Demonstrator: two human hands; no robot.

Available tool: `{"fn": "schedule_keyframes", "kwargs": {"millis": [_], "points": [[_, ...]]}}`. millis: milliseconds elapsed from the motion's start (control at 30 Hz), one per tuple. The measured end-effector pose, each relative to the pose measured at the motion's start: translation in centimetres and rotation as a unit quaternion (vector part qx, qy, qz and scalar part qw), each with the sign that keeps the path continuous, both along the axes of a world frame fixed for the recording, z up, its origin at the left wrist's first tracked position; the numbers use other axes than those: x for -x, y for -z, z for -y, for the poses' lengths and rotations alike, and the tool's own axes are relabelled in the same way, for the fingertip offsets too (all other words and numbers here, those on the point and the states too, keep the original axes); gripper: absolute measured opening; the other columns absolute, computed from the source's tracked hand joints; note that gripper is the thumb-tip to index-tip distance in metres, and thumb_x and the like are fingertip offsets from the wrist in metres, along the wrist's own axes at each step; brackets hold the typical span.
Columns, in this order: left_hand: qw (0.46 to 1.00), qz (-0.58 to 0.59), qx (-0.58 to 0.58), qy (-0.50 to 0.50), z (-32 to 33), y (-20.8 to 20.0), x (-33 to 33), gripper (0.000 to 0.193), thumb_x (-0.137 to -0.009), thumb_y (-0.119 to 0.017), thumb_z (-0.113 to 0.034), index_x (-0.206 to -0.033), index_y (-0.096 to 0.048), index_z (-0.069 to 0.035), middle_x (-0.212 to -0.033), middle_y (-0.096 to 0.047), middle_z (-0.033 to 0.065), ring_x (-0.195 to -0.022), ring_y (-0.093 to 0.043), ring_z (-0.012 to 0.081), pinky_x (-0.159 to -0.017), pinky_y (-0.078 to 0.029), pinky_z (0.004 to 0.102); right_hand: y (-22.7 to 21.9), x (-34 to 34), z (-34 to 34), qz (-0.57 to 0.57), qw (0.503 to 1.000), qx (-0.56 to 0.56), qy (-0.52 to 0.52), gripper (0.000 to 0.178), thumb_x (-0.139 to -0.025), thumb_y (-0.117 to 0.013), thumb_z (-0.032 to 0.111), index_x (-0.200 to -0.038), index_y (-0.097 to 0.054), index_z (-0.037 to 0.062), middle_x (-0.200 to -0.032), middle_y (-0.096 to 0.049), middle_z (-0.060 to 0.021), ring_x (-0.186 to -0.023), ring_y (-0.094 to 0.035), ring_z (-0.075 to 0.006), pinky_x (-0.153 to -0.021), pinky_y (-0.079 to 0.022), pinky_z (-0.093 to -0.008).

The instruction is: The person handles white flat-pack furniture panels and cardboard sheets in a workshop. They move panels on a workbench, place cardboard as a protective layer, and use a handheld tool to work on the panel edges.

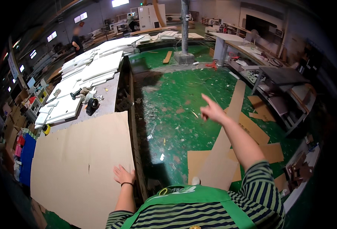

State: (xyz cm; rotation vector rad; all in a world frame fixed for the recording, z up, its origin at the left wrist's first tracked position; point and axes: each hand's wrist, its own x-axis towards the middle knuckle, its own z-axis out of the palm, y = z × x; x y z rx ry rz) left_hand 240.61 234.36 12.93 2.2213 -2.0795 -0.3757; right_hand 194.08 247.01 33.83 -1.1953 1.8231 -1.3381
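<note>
Green workshop floor [168, 103] right of the big cardboard sheet [80, 152], loose strip [221, 152] lying across it; sheet on the bench [111, 91], white panels [99, 68] stacked beyond. Left hand [124, 175] resting on the sheet near its right edge, fingers spread, gripping nothing; right hand [212, 110] out over the floor, right of the sheet, index extended, other fingers curled, apparently empty. 2 likely hazards: lopsided pressure near that edge could shift or crease the sheet, and stepping on the loose strip could make it skid.
</note>
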Motion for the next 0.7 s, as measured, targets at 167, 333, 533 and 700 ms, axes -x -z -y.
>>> {"fn": "schedule_keyframes", "kwargs": {"millis": [167, 333, 533, 700], "points": [[0.998, 0.055, -0.011, -0.013, 0.5, -0.5, 0.5, 0.091, -0.071, -0.074, -0.043, -0.143, -0.031, -0.006, -0.153, -0.021, 0.0188, -0.142, -0.019, 0.0331, -0.104, -0.028, 0.0616, -9.2, 8.5, 16.0, -0.193, 0.981, 0.016, 0.015, 0.075, -0.085, -0.053, 0.005, -0.151, -0.019, 0.0149, -0.064, -0.063, -0.0098, -0.05, -0.059, -0.0187, -0.054, -0.051, -0.0346], [0.999, 0.035, -0.011, -0.035, 2.4, 1.0, 0.8, 0.094, -0.065, -0.078, -0.041, -0.139, -0.034, -0.003, -0.15, -0.026, 0.0214, -0.14, -0.021, 0.0348, -0.105, -0.031, 0.0571, -14.8, 17.3, 28.6, -0.325, 0.943, -0.033, 0.059, 0.073, -0.087, -0.054, 0.001, -0.15, -0.022, 0.0182, -0.068, -0.063, -0.0113, -0.052, -0.061, -0.0183, -0.049, -0.051, -0.0342], [0.995, 0.016, -0.038, -0.094, 3.4, -1.1, 2.7, 0.098, -0.063, -0.079, -0.035, -0.141, -0.03, -0.002, -0.149, -0.025, 0.0255, -0.139, -0.023, 0.0393, -0.11, -0.026, 0.0543, -17.4, 24.1, 40.3, -0.281, 0.951, -0.098, 0.089, 0.078, -0.084, -0.047, -0.006, -0.151, -0.019, 0.0209, -0.082, -0.068, -0.0159, -0.064, -0.067, -0.0232, -0.059, -0.054, -0.0381], [0.981, 0.113, -0.124, -0.097, 3.6, -4.5, 5.4, 0.086, -0.084, -0.065, -0.045, -0.147, -0.021, -0.006, -0.15, -0.026, 0.0246, -0.139, -0.026, 0.0416, -0.11, -0.032, 0.0419, -17.3, 27.8, 49.4, -0.26, 0.953, -0.112, 0.107, 0.076, -0.087, -0.041, -0.002, -0.152, -0.015, 0.026, -0.068, -0.065, -0.0089, -0.049, -0.061, -0.017, -0.045, -0.048, -0.033]]}}
